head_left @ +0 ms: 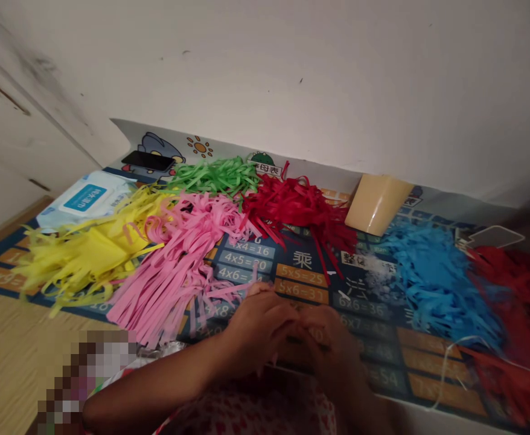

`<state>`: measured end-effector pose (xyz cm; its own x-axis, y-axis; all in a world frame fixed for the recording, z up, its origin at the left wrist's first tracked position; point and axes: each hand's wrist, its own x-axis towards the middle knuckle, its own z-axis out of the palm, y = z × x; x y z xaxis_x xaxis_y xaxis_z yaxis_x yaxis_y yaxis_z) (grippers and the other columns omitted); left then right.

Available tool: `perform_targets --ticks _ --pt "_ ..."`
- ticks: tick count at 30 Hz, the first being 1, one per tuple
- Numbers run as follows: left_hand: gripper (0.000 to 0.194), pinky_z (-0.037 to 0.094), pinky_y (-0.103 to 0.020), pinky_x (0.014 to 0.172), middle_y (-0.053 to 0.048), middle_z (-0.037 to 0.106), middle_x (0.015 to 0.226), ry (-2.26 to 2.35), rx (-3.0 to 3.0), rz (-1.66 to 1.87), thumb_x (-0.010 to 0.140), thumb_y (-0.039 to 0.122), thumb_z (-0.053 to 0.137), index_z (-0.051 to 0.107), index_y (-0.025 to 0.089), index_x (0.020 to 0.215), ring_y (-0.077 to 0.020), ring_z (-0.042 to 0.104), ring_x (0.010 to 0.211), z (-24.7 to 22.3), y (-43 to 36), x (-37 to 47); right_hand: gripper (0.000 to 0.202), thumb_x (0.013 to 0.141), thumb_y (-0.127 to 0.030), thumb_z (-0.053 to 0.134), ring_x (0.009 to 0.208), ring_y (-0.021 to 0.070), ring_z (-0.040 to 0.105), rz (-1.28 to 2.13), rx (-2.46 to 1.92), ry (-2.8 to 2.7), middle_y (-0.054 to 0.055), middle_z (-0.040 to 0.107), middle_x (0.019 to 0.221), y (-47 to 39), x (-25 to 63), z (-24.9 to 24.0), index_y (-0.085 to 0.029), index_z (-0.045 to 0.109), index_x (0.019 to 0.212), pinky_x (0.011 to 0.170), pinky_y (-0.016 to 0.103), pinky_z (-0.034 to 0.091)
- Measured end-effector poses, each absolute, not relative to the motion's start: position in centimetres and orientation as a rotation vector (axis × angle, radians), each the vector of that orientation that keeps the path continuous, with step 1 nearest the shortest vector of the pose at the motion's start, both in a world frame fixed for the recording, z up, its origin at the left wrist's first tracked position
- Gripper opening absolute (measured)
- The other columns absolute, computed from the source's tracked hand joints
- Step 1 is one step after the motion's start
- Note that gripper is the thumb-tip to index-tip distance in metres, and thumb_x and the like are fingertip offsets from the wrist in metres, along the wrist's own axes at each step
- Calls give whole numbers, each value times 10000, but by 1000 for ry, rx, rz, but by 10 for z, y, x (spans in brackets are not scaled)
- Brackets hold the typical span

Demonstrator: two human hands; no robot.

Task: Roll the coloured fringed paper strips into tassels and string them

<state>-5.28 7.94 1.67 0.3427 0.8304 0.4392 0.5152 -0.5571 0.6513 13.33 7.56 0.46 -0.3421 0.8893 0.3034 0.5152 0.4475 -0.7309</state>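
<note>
Dark-blue printed mat (pixel 385 320) spreads beneath your left hand (pixel 260 329) and right hand (pixel 331 335), whose bent fingers meet, grip too blurred to tell, while the pink thin-stripped bundle (pixel 174 266) left of them could tangle if your left forearm (pixel 165 374) drags it.

Pink strips (pixel 165 278) look papery and matt, the cream container (pixel 372 202) smooth and glossy, the wipes pack (pixel 84 199) plastic

The person's left hand (pixel 260 329) and right hand (pixel 331 341) are bare, and so is the left forearm (pixel 156 383). At the near edge, in shadow, shows a whitish garment (pixel 265 411) printed all over with small red blotches, their exact shapes blurred.
</note>
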Motion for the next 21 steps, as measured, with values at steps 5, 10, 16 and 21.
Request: perform_targets --ticks 5,10,16,21 --pt "143 426 -301 749 -10 705 772 1261 2007 1020 874 337 617 642 198 851 -168 614 739 22 81 -58 24 911 -244 557 859 201 613 706 -1171 -1990 35 665 883 76 136 6 -240 580 910 761 337 486" --pt "264 409 -306 757 14 666 650 1261 2019 1036 916 389 556 641 201 752 -141 574 625 21 82 -57 29 907 -254 565 804 189 630 684 -1161 -1984 24 671 862 76 132 7 -240 590 901 740 321 484" --pt "305 408 -308 807 24 683 650 1216 1933 1133 917 440 568 650 199 748 -120 591 595 20 80 -55 11 876 -233 615 733 156 639 775 -1174 -1876 -8 670 809 78 129 13 -242 608 878 669 255 503" --pt "315 422 -309 787 4 707 687 1210 1875 1111 913 465 567 661 199 771 -134 610 627 21 80 -55 24 853 -257 643 750 170 654 837 -1193 -1837 7 685 809 79 130 12 -235 634 857 688 269 525"
